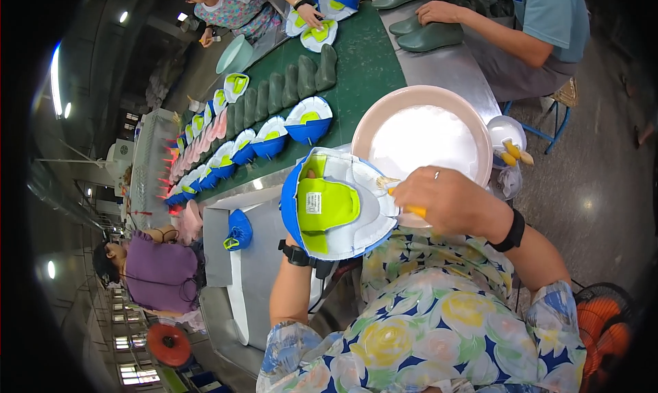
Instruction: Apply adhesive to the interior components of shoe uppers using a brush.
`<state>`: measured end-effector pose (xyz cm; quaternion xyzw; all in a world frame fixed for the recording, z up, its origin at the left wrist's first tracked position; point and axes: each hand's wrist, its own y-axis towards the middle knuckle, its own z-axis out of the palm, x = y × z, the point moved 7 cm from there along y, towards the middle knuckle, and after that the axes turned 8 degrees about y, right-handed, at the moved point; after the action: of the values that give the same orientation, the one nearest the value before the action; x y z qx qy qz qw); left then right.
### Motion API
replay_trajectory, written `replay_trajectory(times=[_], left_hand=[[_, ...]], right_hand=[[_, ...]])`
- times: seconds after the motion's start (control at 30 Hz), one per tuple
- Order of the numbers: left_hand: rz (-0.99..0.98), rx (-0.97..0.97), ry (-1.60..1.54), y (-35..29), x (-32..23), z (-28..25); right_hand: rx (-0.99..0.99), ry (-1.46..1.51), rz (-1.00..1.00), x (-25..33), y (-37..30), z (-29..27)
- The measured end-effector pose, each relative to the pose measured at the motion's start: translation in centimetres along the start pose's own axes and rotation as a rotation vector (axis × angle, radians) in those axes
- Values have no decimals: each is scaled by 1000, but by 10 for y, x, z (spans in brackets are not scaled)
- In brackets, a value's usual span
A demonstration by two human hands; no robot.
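Note:
My left hand (pixel 312 174) holds up a blue shoe upper (pixel 336 211) with its inside facing me. The upper has a white edge and a lime-green lining with a small white label. Most of that hand is hidden behind it. In my right hand (pixel 449 204) is a brush (pixel 415 211) with a yellow handle, gripped close to the bristles. The bristle tip meets the upper's white inner edge on the right side. Just beyond, a pink basin (pixel 361 129) holds white liquid (pixel 425 136).
A green conveyor belt (pixel 363 64) carries rows of blue uppers (pixel 308 121) and dark green shoe lasts (pixel 290 83). Two co-workers sit across it, and another person is at left. A small tub with yellow-handled brushes (pixel 510 153) stands right of the basin. A fan (pixel 603 324) is at lower right.

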<state>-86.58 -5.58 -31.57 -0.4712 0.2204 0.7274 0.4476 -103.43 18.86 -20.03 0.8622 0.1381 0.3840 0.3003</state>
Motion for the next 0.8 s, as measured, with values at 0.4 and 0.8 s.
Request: replay_trajectory(times=[0.4,0.8], left_hand=[[53,-45,124,34,-22,-45],[-127,-309,164,134,18,-89]], right_hand=[[-355,302,737,-72,2,-14],[-729,721,779,-82,-69,-24]])
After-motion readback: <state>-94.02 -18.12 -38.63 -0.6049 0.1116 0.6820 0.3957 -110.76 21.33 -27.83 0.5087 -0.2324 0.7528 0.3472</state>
